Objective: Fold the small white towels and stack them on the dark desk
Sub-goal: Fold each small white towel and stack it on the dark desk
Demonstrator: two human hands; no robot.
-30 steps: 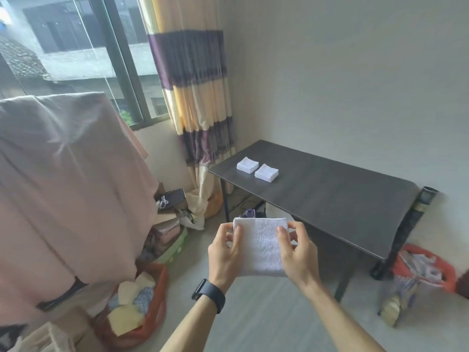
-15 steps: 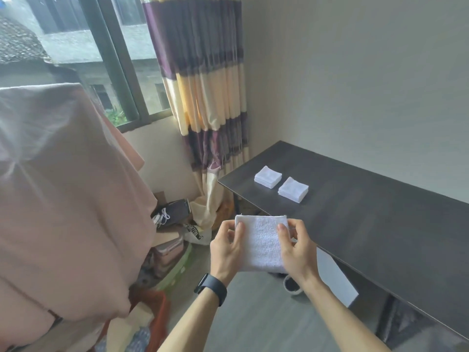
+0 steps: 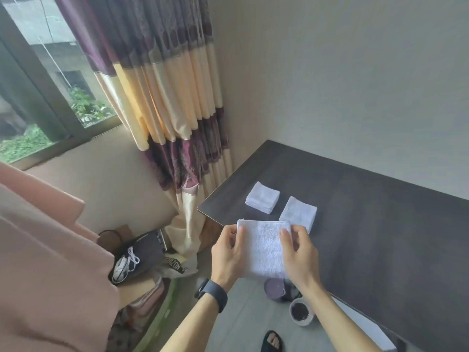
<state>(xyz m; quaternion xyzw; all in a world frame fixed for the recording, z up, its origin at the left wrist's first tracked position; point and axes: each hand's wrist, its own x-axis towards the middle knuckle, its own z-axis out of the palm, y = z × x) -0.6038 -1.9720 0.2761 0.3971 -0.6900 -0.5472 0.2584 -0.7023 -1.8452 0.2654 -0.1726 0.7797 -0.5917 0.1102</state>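
A pale bag is lying on the floor beside the curtain, showing dark, tilted capital letters. Only "NOZO" is reading legibly; the other letters are blurring out.

The desk has been approached. The white towel, pinched between the left hand and right hand, has been carried from well short of the desk to its near edge, so its top right corner is now seen overlapping the right-hand stack. That stack and the left-hand stack are seen nearer. The view has been tilted down: a purple cup, a bowl and a sandalled foot have been brought into sight, and the pink cloth has been shifted to the lower left.
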